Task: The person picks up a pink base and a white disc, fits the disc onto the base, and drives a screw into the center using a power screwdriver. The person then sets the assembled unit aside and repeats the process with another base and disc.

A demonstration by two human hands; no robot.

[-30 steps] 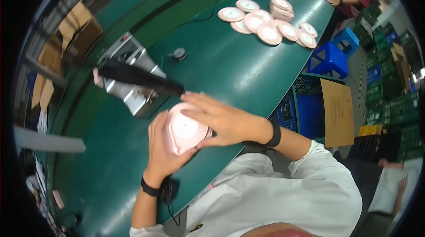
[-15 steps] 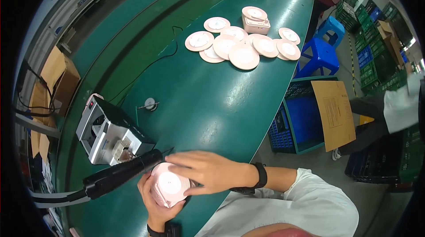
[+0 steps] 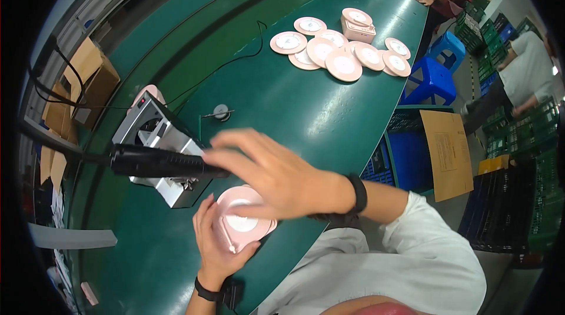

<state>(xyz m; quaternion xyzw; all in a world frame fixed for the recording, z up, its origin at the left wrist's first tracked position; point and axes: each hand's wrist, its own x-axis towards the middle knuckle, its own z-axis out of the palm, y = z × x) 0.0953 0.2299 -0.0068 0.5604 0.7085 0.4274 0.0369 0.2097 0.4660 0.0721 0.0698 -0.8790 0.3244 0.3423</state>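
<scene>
Taking the silver-and-black machine [image 3: 179, 138] as the landmark, the pink device [image 3: 234, 238] is just on its near side, toward the wearer's body, with a white-centred disc and a slim arm on its top face. The left hand [image 3: 216, 256] holds the device by its edge, fingers along one side and thumb along the other, so that grip is filled and firm-looking. Whether the device also rests on the counter [image 3: 282, 127] cannot be told.

The right hand [image 3: 273, 177] is blurred above the device, also on the near side of the machine, its grip loosely spread with nothing evident in it. Its thumb lies over the disc and its foremost fingers overlap the end of a black cylindrical tool [image 3: 153, 162], which crosses in front of the machine; whether any of them touch cannot be told.

The step in hand looks like steadying and positioning: the left grip keeps the device in place, while the right is free to work at the disc or the tool. The next move, as judged here, calls for a steady left hold with the disc facing up, and for the right fingers to settle on one contact without knocking the slim arm. Further pink discs [image 3: 344, 66] lie well beyond the machine, to its right.
</scene>
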